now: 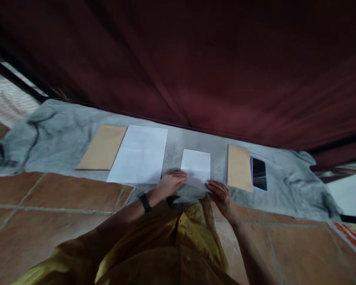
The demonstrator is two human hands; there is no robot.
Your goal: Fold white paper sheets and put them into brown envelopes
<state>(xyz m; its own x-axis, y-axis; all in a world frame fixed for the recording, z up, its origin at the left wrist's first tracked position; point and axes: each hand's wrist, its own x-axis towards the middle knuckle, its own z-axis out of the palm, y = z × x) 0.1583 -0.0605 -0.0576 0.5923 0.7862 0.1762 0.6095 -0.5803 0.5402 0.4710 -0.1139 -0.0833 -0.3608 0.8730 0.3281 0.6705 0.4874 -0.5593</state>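
A small white sheet of paper (196,162), perhaps folded, lies in front of me on the grey cloth. My left hand (173,181) has its fingers together on the lower left edge of this sheet. At the lower right corner, my right hand (220,194) holds the paper between thumb and fingers. The thumbs are partly hidden. Left of the small sheet lies a larger white sheet (139,154), flat beside a brown envelope (103,147). On the other side rests a second brown envelope (239,167), close to a phone (259,174) with a dark screen.
The grey cloth (62,138) covers a long narrow surface, bunched at both ends. A dark red curtain (184,71) hangs right behind it. Tiled floor (77,221) shows in front. More white paper (350,196) is at the far right.
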